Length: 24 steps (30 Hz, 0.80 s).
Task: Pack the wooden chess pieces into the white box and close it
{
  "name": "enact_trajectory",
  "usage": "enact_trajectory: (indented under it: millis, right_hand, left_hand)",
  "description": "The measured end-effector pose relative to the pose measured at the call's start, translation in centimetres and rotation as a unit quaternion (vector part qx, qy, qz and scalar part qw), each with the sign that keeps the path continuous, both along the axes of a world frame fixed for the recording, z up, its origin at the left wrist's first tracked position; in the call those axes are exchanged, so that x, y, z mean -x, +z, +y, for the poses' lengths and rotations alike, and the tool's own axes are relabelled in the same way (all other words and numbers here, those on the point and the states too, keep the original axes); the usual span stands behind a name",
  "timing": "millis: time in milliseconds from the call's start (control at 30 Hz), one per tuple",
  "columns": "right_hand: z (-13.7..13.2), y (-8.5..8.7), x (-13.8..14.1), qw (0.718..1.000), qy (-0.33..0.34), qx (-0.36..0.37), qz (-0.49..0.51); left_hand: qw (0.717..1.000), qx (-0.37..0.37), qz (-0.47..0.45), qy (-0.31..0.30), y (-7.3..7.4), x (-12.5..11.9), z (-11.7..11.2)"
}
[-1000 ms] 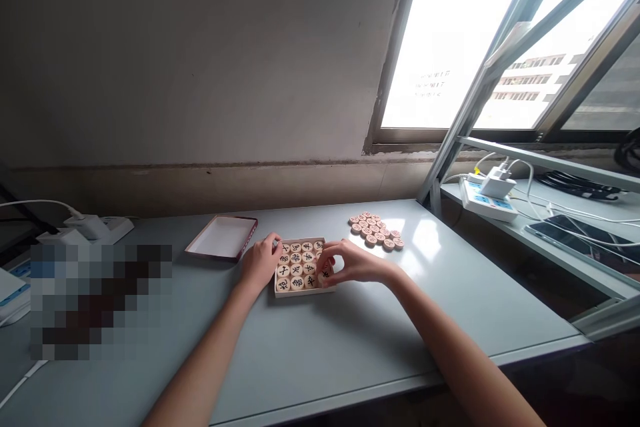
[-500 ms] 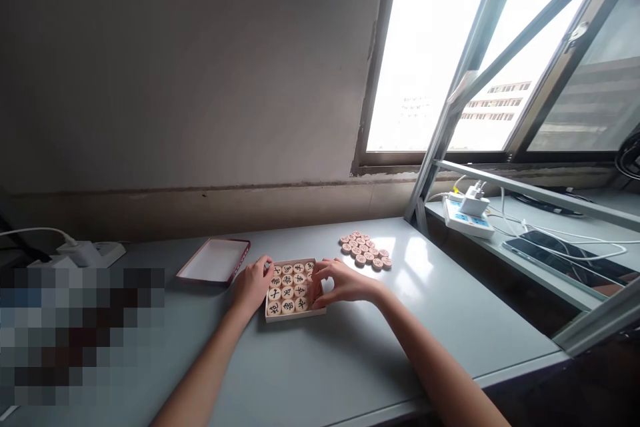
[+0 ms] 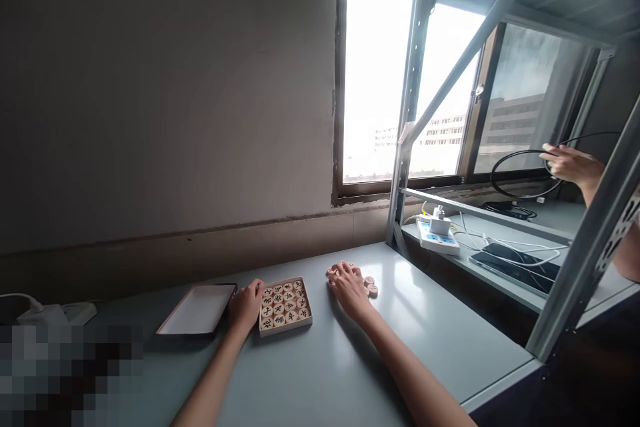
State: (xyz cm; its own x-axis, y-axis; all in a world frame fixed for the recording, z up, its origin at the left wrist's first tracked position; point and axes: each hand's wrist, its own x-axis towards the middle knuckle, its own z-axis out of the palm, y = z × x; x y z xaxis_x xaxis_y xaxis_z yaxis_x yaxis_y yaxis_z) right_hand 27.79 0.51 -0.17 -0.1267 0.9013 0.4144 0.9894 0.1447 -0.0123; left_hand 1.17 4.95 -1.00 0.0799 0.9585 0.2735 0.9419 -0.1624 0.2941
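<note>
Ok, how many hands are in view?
3: left hand at the left edge of the box, right hand over the loose pieces, another person's hand at far right. More may be hidden.

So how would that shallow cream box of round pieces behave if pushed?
The cream box would probably slide, as the grey table looks smooth. Being low and wide, it seems unlikely to tip. Uncovered, its pale round pieces could spill if tilted.
</note>
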Motion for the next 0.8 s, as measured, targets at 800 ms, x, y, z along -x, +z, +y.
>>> enact_trajectory:
  millis: [800]
  right_hand:
    - [2.8,1.6,11.4,0.976,0.135,-0.028,0.166]
  left_hand:
    - [0.968,-0.034,-0.225,-0.103,-1.8,1.3,0.5]
